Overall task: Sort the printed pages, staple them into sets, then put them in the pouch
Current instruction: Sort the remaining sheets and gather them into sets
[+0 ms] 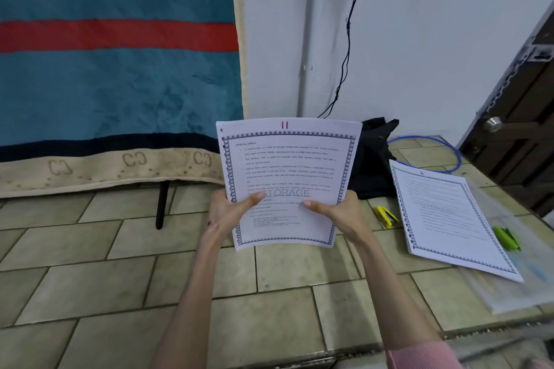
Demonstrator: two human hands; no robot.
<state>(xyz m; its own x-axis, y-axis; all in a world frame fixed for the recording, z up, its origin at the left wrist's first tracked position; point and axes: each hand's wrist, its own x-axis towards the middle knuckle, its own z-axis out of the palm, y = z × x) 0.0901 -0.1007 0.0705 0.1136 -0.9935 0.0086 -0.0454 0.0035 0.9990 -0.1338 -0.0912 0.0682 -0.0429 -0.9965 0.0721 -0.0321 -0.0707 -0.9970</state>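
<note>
Above the tiled floor, at the centre of the view, I hold a sheaf of printed pages upright in both hands: my left hand grips its lower left edge and my right hand its lower right edge, each thumb pressed across the face and the remaining fingers hidden behind the paper. Held this way, the top sheet faces me so that its red handwritten number "11" and the heading "STORAGE" can be read, which I judge serves the sorting step. Right of the sheaf, a second stack of bordered pages lies flat on the floor, partly over a clear plastic pouch, probably set aside as an ordered pile near its destination. Between the two piles rests a yellow stapler, near my right hand and, I judge, placed for ready use. A green object, too indistinct to identify, sits by the stack's right edge. Behind, a dark bag leans at the wall, a blue cable loops beside it, and a teal blanket hangs at left.
</note>
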